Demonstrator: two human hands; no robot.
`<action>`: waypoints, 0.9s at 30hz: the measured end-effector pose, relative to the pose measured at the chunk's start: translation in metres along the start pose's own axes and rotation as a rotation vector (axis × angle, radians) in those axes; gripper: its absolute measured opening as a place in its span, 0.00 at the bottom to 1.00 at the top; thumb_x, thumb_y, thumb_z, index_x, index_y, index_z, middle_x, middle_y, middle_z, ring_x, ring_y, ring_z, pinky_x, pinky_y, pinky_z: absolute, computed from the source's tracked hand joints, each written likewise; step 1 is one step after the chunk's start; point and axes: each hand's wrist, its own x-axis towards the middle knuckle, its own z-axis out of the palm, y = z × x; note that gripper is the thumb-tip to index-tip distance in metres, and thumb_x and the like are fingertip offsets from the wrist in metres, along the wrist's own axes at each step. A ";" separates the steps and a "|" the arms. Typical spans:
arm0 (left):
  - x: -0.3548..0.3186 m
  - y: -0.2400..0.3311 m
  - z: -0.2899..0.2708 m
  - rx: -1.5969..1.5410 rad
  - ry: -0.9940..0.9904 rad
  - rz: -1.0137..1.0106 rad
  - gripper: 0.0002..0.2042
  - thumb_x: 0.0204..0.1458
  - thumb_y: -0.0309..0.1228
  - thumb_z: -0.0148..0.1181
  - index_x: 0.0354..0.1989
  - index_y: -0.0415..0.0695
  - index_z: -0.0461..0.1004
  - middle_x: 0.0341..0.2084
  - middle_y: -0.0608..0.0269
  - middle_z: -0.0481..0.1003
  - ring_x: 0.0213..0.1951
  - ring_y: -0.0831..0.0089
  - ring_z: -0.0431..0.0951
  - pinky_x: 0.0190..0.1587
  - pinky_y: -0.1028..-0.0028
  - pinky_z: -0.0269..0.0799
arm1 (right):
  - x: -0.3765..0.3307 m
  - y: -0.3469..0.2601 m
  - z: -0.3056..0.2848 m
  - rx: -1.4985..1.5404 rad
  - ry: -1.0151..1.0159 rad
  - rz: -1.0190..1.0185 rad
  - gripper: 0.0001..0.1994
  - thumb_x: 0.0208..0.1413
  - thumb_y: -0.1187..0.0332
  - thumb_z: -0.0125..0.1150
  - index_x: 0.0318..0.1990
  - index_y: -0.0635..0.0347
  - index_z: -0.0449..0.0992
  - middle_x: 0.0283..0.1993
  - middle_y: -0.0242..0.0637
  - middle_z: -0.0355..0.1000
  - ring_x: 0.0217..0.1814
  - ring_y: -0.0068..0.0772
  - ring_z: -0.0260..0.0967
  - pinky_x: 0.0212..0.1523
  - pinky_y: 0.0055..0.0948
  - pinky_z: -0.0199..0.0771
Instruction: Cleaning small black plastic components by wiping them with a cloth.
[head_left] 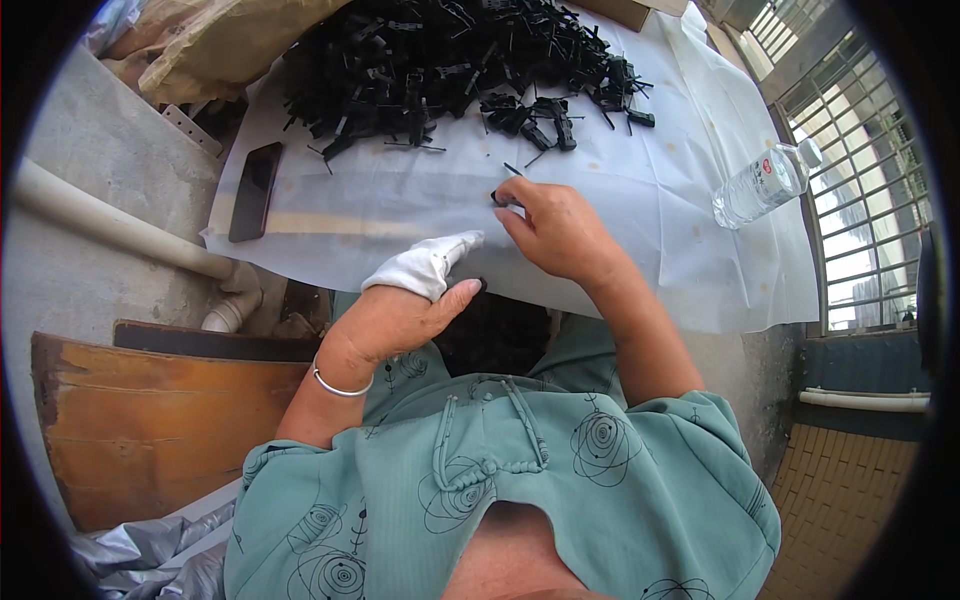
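Note:
My left hand point(415, 300) is at the table's near edge, its fingers covered by a white cloth glove point(425, 263) and its thumb bare. The fingers and thumb are closed, and a dark bit shows at the thumb tip; most of what they hold is hidden. Farther right, my right hand point(555, 228) is above the table, thumb and forefinger pinching a small black plastic part point(497, 198). A thin black piece point(513, 170) sticks out past the forefinger. A large pile of black plastic parts point(430, 75) with thin prongs lies at the far side.
White plastic sheeting point(660, 260) covers the table. A phone point(256, 192) lies at the left, and a clear water bottle point(765, 185) lies tilted at the right. Dark contents point(490, 335) show between my knees. A wooden board point(170, 420) and a pipe point(120, 220) are at the left.

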 end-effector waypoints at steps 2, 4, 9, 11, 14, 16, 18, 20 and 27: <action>0.007 -0.001 -0.003 0.030 0.039 0.085 0.16 0.52 0.29 0.51 0.49 0.35 0.67 0.37 0.51 0.73 0.37 0.63 0.75 0.42 0.72 0.69 | 0.010 0.015 0.012 -0.295 0.157 0.010 0.10 0.50 0.65 0.55 0.35 0.61 0.69 0.28 0.43 0.72 0.31 0.48 0.69 0.31 0.38 0.67; 0.009 0.005 -0.008 -0.232 0.024 -0.240 0.15 0.53 0.29 0.49 0.47 0.35 0.67 0.37 0.54 0.72 0.30 0.69 0.75 0.36 0.74 0.70 | 0.015 0.024 0.020 -0.319 0.126 0.052 0.11 0.49 0.64 0.55 0.37 0.60 0.68 0.29 0.43 0.72 0.32 0.48 0.69 0.32 0.40 0.67; 0.013 -0.013 0.004 -0.456 0.279 -0.342 0.12 0.56 0.28 0.45 0.47 0.37 0.67 0.34 0.62 0.71 0.26 0.78 0.73 0.28 0.80 0.68 | 0.006 0.025 0.022 -0.186 0.127 0.026 0.12 0.49 0.62 0.56 0.38 0.59 0.67 0.30 0.42 0.73 0.34 0.49 0.70 0.34 0.40 0.68; 0.014 -0.016 0.009 -0.534 0.251 -0.344 0.12 0.57 0.29 0.45 0.48 0.37 0.65 0.34 0.63 0.70 0.26 0.79 0.73 0.27 0.80 0.67 | 0.004 0.024 0.022 -0.342 0.069 0.085 0.10 0.48 0.65 0.57 0.36 0.59 0.69 0.30 0.45 0.72 0.33 0.47 0.69 0.33 0.38 0.68; 0.017 -0.018 0.013 -0.537 0.234 -0.394 0.13 0.57 0.29 0.44 0.48 0.37 0.65 0.35 0.62 0.70 0.26 0.79 0.73 0.26 0.80 0.67 | -0.001 0.025 0.017 -0.139 0.103 0.028 0.10 0.50 0.66 0.55 0.37 0.60 0.69 0.29 0.38 0.72 0.30 0.36 0.70 0.31 0.32 0.68; 0.018 -0.021 0.014 -0.607 0.254 -0.369 0.12 0.58 0.30 0.44 0.47 0.38 0.65 0.33 0.63 0.70 0.24 0.80 0.72 0.25 0.80 0.66 | -0.009 0.015 0.008 0.227 -0.061 -0.087 0.10 0.51 0.66 0.54 0.38 0.60 0.69 0.28 0.33 0.71 0.28 0.29 0.67 0.30 0.28 0.66; 0.019 -0.020 0.012 -0.677 0.269 -0.342 0.12 0.58 0.31 0.44 0.46 0.39 0.66 0.31 0.64 0.70 0.23 0.80 0.72 0.23 0.81 0.65 | -0.012 0.007 0.002 0.594 -0.222 -0.199 0.10 0.53 0.65 0.53 0.40 0.61 0.69 0.28 0.28 0.70 0.27 0.22 0.64 0.29 0.25 0.64; 0.018 -0.016 0.006 -0.841 0.045 -0.275 0.11 0.58 0.34 0.46 0.44 0.40 0.67 0.27 0.67 0.70 0.19 0.82 0.69 0.20 0.82 0.63 | -0.013 0.001 0.002 0.698 -0.300 -0.140 0.09 0.56 0.65 0.50 0.39 0.61 0.69 0.28 0.23 0.66 0.27 0.15 0.57 0.27 0.19 0.60; 0.015 0.004 0.009 -1.251 0.046 -0.285 0.12 0.57 0.35 0.49 0.44 0.40 0.67 0.27 0.64 0.73 0.18 0.83 0.69 0.16 0.84 0.62 | -0.014 -0.015 0.006 0.692 0.011 0.005 0.07 0.57 0.67 0.45 0.35 0.60 0.67 0.22 0.28 0.63 0.22 0.17 0.58 0.24 0.19 0.59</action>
